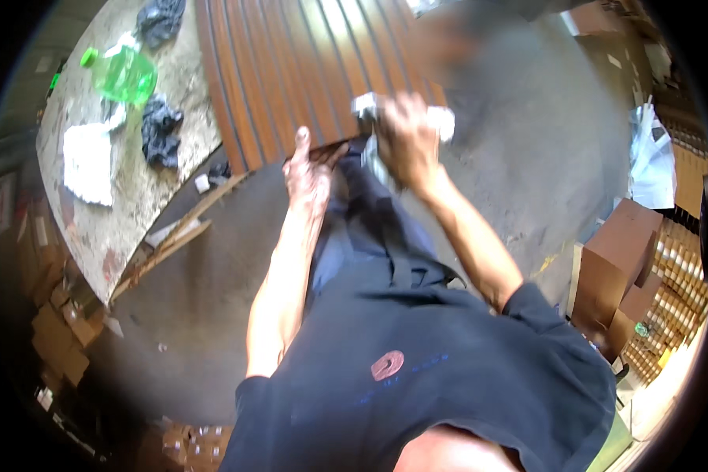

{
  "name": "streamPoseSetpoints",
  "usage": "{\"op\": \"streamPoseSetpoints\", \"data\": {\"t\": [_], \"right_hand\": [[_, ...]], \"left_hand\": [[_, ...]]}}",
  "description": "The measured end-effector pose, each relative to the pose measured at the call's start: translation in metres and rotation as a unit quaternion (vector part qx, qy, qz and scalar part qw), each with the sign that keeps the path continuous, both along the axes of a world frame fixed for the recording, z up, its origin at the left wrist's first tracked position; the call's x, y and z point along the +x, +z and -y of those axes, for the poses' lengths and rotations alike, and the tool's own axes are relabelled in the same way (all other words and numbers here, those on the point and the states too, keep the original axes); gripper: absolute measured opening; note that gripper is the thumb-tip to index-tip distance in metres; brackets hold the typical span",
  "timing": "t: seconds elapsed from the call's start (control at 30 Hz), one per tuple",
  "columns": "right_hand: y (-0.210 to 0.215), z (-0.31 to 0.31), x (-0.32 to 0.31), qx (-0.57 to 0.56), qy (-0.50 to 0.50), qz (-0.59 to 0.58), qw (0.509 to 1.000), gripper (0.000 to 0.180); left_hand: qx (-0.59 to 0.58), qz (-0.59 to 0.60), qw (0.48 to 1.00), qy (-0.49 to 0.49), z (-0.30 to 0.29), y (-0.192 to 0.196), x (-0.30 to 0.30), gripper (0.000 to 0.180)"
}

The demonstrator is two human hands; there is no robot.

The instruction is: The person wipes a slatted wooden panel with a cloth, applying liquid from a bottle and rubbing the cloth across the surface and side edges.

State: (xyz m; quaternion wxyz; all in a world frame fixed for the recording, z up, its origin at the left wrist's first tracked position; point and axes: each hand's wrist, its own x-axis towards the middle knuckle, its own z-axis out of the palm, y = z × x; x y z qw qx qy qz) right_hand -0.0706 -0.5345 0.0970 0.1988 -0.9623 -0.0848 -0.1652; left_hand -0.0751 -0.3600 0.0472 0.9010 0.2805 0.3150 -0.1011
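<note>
A brown wooden panel (283, 75) with dark lengthwise grooves lies in front of me, its near edge toward my body. My left hand (309, 175) grips that near edge, thumb along the top and some fingers beneath it. The palm looks stained dark. At the panel's near right corner, my right hand (407, 141) is closed on a white cloth (442, 123), bunched so that it sticks out on both sides. This hand is a little blurred. Part of the cloth lies against the panel's edge.
On the left, a worn pale tabletop (63, 177) bears a green bottle (124, 75), a white cloth (89, 164), a dark crumpled rag (161, 132) and another dark rag (160, 21). Brown boxes (617, 259) stand at the right. Cardboard (59, 338) lies at the lower left.
</note>
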Motion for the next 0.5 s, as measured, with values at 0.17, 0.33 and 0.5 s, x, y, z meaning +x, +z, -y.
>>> {"op": "streamPoseSetpoints", "data": {"t": [0.17,0.33,0.5], "right_hand": [[-0.054,0.060,-0.130,0.019,-0.043,-0.208,0.977,0.016],[-0.039,0.097,-0.140,0.086,-0.164,-0.207,0.961,0.016],[-0.040,0.089,-0.133,0.192,-0.193,-0.260,0.927,0.021]], "left_hand": [[0.003,0.011,0.999,-0.040,-0.001,0.001,-0.004,0.051],[-0.023,0.058,0.987,-0.148,-0.011,-0.016,-0.022,0.044],[0.011,0.066,0.978,-0.197,-0.021,-0.020,-0.038,0.042]]}}
